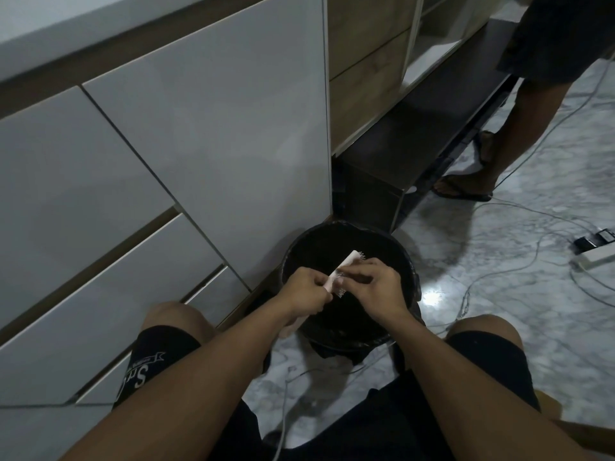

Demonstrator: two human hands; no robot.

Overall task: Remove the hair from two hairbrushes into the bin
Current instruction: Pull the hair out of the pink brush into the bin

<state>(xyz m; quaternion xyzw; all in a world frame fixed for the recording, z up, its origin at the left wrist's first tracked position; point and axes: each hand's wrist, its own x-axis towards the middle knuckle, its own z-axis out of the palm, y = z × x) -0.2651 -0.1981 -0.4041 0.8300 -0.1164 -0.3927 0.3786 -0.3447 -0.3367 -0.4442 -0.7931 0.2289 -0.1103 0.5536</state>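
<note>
Pink plastic forms the back of the hairbrush [346,265], which is held tilted over the open mouth of the black bin [412,261], its pale bristles facing right and toward the person. The left hand [306,291] grips the lower end of the brush, its fingers curled round the handle. The right hand [372,282] lies against the bristle side, its fingertips bent and pinching at the bristles near the middle of the brush; whether any hair is caught between them is too small to tell. Both forearms reach forward from the bottom of the view, and both hands hang above the bin's dark inside.

The bin stands on a grey-veined marble floor [532,294], between the person's knees, in black shorts [159,354]. Its far left side sits just beside the corner of a white cabinet [199,128] with flat drawer fronts, which fills the left of the view. Past the cabinet runs a low dark shelf [416,134] under wooden panels. A second person's bare legs in sandals [466,191] stand at the upper right, well apart from the bin. Thin white cables [519,264] trail across the floor toward a white power strip [595,257] at the right edge.
</note>
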